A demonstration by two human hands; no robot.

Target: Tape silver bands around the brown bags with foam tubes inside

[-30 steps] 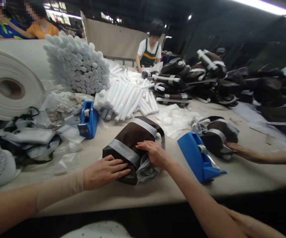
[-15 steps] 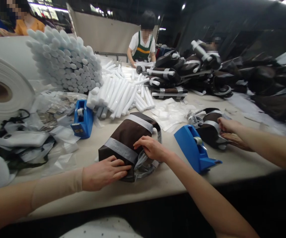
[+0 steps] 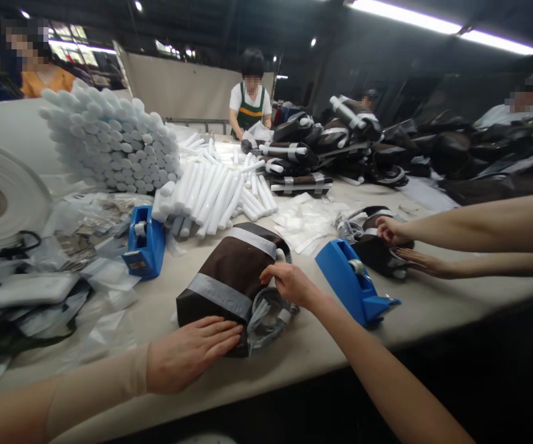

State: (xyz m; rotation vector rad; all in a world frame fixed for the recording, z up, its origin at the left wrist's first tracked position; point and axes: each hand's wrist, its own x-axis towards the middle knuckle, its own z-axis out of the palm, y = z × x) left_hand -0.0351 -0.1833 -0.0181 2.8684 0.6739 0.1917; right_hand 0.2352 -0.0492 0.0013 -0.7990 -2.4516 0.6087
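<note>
On the table in front of me lies a dark brown bag-like item (image 3: 231,270) with two silvery-grey bands across it. A clear plastic bag with a coiled grey cable (image 3: 268,314) shows at its right end. My left hand (image 3: 196,351) lies flat on the near edge, fingers stretched out. Over the right end, my right hand (image 3: 291,283) has its fingers curled together in a pinch; what they hold, if anything, is hidden. Close on the right stands a blue tape dispenser (image 3: 347,280).
Another blue tape dispenser (image 3: 145,243) stands left, near white foam rods (image 3: 211,194) and a stacked bundle of rods (image 3: 113,145). At right, a co-worker's hands (image 3: 393,231) work on a similar brown item (image 3: 368,251). Wrapped brown items (image 3: 294,151) are piled behind. A large white roll (image 3: 14,197) sits far left.
My view has tilted up, so the scene sits lower. My left hand's fingers lie straighter and closer together. My right hand's fingers have curled in from a looser spread.
</note>
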